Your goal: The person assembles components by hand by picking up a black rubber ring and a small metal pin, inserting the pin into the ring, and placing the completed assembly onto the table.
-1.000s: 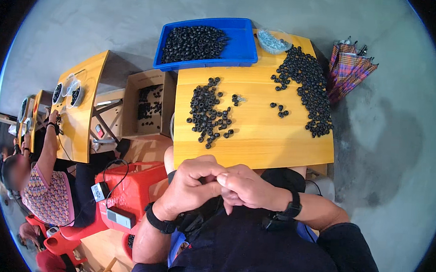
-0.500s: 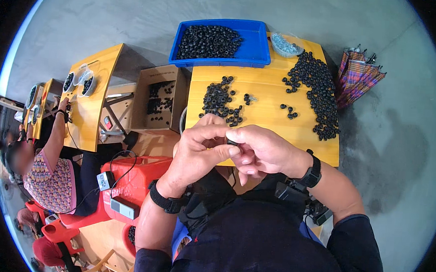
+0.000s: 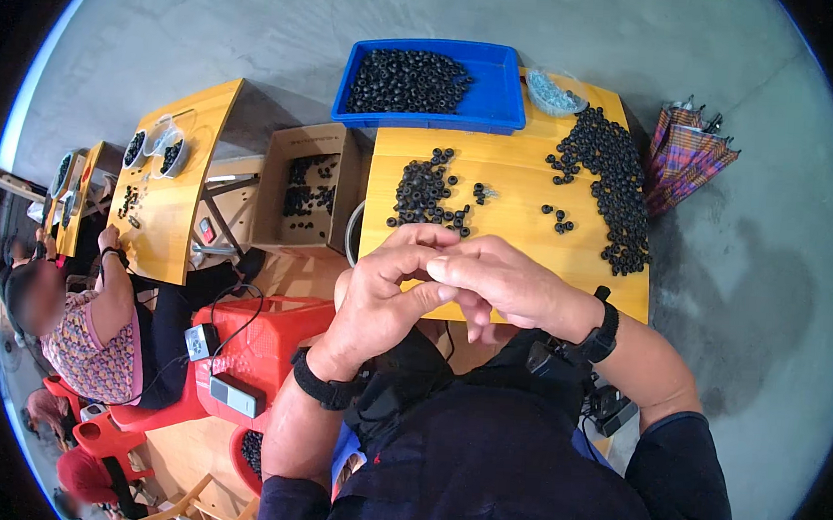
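Note:
My left hand and my right hand meet over the near edge of the yellow table. Both are closed, their fingertips pressed together. Whatever lies between them is covered by the fingers. Just beyond my left hand is a loose heap of small black ring-shaped parts. A larger spread of black rings lines the table's right side. Between these lie a little cluster of dark and shiny bits and several separate black rings.
At the table's far edge sit a blue tray part-filled with black rings and a clear bowl of pale blue bits. A cardboard box, a red stool and a co-worker are to the left; a plaid umbrella is at right.
My fingers have closed over the small dark piece that showed between them before. The co-worker's arm has drawn back from their table. The view has shifted slightly.

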Available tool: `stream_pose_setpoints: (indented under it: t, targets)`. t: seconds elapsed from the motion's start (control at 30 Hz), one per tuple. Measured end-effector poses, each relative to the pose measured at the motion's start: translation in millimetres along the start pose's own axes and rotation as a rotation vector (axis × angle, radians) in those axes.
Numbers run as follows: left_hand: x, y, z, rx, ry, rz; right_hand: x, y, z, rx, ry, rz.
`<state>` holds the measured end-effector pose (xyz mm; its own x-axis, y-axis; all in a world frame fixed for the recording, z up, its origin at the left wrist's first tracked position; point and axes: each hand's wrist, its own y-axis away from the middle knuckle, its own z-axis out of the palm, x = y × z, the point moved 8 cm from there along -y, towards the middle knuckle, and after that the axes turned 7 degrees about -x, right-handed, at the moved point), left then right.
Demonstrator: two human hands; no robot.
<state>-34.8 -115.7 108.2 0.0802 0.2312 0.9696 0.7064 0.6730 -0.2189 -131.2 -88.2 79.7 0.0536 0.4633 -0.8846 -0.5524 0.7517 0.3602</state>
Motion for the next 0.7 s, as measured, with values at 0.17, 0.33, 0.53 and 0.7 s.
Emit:
stream_pose_setpoints:
  t: [0.17,0.33,0.53,0.7]
  targets:
    - [-5,3,-1,0.104,-0.009,-0.094,-18,4,-18,0.227,0.159,-0.194]
    - [-22,11,1,0.153,0.039,-0.35,-38,14,-19,0.346,0.455,-0.377]
    - [-30,14,3,0.256,0.107,-0.305,-57,28,-4,0.44,0.687,-0.471]
    - [-25,16,2,0.293,0.1,-0.181,-69,34,9,0.431,0.948,-0.533]
